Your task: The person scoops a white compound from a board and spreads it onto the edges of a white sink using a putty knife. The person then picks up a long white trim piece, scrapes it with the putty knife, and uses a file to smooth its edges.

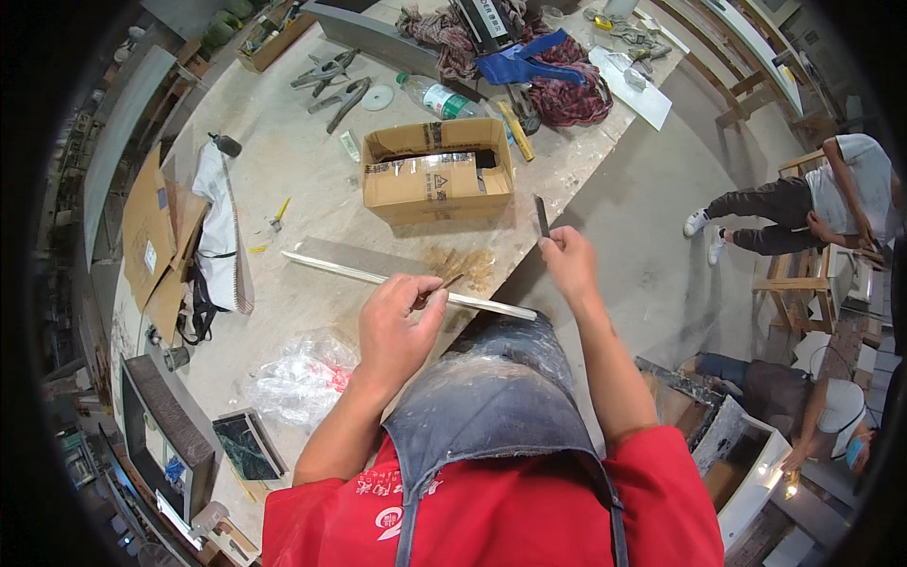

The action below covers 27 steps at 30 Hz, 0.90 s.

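Note:
My left hand (402,326) is closed in a pinch on a small thin brown piece (454,281), mostly hidden by the fingers. Under that hand a long narrow strip with a pale edge (340,268) lies aslant on the worktable (312,208), its right end reaching past the table edge over my dark apron (491,387). A dark flat bar (541,215) points up and away from my right hand (571,265), its near end pinched between thumb and fingers. Brownish crumbs (463,265) are scattered just beyond the strip.
A cardboard box (436,175) stands beyond my hands, with a plastic bottle (439,97) and clamps (338,87) behind. Clear plastic film (307,378) lies left of my forearm. Two people (855,180) (803,402) are off to the right, past the table edge.

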Available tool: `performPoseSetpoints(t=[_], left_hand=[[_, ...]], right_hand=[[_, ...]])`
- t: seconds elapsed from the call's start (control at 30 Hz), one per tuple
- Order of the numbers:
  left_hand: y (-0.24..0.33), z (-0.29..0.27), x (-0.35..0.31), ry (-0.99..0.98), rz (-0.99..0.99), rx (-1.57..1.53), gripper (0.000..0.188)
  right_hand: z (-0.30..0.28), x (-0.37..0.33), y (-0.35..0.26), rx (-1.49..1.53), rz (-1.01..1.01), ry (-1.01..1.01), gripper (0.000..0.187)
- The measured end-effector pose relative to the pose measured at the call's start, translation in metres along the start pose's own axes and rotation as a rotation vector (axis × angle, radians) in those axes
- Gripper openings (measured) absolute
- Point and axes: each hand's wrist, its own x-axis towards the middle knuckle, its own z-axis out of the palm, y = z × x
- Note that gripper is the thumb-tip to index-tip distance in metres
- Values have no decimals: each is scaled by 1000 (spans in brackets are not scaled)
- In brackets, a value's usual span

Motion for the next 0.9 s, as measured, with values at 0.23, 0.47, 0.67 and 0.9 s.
performPoseSetpoints(t=[0.23,0.47,0.67,0.9], left_hand=[[-15,13,24,-20,109,68,11],[-8,23,22,-39,88,-39,11],[-4,35,13,8,-9,-187,13],[-3,46,9,80,5,-257,13]], right_hand=[[-20,-97,-120,-91,-774,77,16],[-7,-91,-115,-51,-870,145,23],[-8,-96,-113,-103,-888,131,24],[-10,-101,-117,-74,-885,178,25]])
